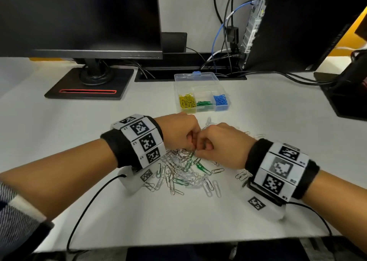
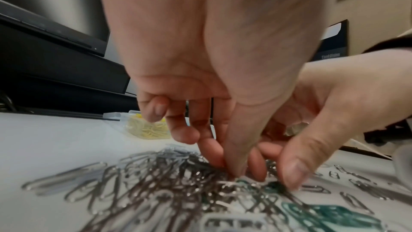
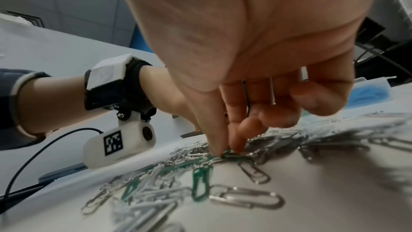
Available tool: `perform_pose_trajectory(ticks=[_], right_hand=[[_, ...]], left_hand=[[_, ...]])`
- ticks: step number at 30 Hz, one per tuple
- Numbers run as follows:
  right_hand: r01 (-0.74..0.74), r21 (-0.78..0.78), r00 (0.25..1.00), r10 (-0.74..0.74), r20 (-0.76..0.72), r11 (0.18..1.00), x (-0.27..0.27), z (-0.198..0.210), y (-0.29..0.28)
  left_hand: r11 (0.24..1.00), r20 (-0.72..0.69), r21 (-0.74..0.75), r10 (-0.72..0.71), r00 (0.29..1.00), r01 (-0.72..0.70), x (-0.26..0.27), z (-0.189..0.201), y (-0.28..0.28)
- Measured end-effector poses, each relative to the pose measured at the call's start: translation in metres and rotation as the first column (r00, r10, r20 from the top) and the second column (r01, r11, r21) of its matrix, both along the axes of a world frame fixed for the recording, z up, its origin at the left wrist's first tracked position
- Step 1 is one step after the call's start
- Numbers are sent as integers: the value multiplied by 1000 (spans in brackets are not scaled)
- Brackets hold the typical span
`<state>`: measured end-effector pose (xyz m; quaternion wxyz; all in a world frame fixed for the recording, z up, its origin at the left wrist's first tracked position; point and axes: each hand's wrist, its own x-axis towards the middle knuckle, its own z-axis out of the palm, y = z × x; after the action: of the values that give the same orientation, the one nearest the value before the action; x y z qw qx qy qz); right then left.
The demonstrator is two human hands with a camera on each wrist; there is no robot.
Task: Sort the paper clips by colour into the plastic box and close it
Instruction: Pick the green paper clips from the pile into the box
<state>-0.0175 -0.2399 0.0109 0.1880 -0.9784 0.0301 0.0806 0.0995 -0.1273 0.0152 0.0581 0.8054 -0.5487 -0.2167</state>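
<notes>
both hands, left [image 1: 179,133] and right [image 1: 222,142], pinch a green plastic-coated paper clip [image 3: 231,154] in the tangled silver-and-green clip pile [image 1: 178,171] mid-counter [image 1: 198,217].

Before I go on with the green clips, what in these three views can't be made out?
- Left hand: what its fingertips pinch, if anything; the head view hides them under knuckles, the left wrist view blurs.
- Clear plastic compartment box: its far compartments, washed out in the head view.
- Mixed silver and green paper clip pile: its middle, covered by both hands.

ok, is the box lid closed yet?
No, the plastic box stands open, its yellow, green and blue clips exposed to the head camera.
</notes>
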Motion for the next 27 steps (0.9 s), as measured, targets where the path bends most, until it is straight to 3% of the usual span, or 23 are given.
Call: perform_pose_trajectory(ticks=[11,22,27], right_hand=[[25,-72,998,-30,-64,997,4,5,3],[5,3,986,-4,-169,1000,11,9,2],[33,81,990,-22,-136,996,9,17,-3]], left_hand=[[995,178,59,68,982,-79,-13,2,1],[984,123,147,88,989,-105,-19,5,2],[990,115,73,109,987,-118,-13,21,9]])
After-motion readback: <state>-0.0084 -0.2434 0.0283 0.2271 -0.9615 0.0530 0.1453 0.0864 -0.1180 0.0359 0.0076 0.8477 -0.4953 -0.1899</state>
